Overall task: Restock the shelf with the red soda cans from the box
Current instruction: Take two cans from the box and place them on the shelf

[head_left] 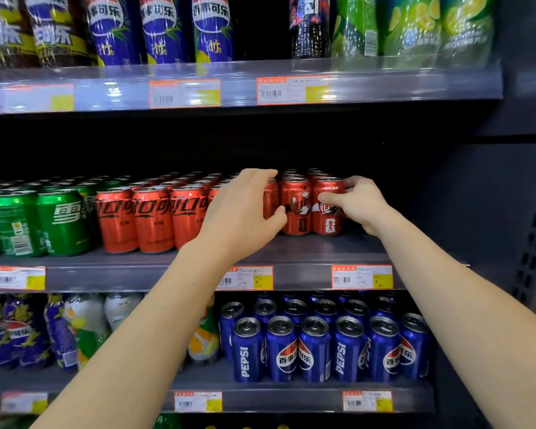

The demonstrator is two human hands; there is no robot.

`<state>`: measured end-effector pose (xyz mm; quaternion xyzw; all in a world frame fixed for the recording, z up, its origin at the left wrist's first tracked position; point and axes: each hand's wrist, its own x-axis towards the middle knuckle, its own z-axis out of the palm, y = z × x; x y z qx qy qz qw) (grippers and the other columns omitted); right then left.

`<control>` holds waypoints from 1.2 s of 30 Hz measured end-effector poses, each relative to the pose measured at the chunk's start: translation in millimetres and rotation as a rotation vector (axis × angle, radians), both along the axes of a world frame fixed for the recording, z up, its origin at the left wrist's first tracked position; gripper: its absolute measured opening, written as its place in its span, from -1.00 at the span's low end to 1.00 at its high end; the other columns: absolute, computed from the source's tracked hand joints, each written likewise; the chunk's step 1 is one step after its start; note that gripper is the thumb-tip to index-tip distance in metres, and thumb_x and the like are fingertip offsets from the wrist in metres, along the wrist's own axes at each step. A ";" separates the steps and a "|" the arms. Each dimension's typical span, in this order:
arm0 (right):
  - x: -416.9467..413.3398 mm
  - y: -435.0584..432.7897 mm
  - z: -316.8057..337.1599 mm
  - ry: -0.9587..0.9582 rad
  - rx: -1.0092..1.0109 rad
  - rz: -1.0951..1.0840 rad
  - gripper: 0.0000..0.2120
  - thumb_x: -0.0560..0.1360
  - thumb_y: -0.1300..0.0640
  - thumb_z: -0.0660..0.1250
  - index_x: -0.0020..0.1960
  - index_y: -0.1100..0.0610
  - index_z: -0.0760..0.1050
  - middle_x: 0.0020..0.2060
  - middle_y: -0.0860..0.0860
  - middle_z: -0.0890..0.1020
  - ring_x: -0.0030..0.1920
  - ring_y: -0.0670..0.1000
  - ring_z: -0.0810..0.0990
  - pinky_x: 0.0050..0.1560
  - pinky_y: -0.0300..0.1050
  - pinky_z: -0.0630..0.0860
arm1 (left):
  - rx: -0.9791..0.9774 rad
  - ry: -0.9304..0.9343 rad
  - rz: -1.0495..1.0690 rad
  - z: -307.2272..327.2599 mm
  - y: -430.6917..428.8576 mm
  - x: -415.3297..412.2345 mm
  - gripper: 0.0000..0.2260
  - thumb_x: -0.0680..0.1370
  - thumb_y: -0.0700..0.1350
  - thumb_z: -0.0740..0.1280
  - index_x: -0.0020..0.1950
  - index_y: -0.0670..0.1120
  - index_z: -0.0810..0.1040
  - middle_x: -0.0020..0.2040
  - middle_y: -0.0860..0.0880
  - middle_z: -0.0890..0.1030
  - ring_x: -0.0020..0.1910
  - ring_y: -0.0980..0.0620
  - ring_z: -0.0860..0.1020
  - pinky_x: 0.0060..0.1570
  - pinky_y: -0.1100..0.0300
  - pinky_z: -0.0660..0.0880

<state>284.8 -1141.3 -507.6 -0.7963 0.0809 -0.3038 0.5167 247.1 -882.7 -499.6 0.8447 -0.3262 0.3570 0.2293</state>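
Note:
Several red soda cans stand in rows on the middle shelf (291, 252). My left hand (245, 209) curls round a red can (271, 199) in the front row, thumb on its front, fingers over its top. Beside it stands another red can (296, 207) with dark markings. My right hand (358, 201) grips the rightmost front red can (328, 209), thumb across its front and fingers behind it. All three cans stand upright on the shelf. The box is out of view.
Lighter red-orange cans (153, 219) and green cans (62, 221) fill the shelf's left part. Blue cans (316, 348) sit on the shelf below, bottles (164, 29) on the one above. A dark shelf wall (508, 212) closes the right side, with bare shelf right of the red cans.

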 end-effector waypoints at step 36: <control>-66.5 57.1 38.6 -0.027 -0.616 -0.174 -0.46 0.56 0.09 0.35 0.52 0.06 0.35 0.42 0.04 0.50 0.36 0.09 0.51 0.32 0.07 0.49 | 0.179 0.039 0.141 19.3 -21.6 1.2 -0.49 0.52 0.07 0.34 0.42 -0.10 0.45 0.23 -0.08 0.57 0.23 -0.13 0.53 0.25 0.00 0.37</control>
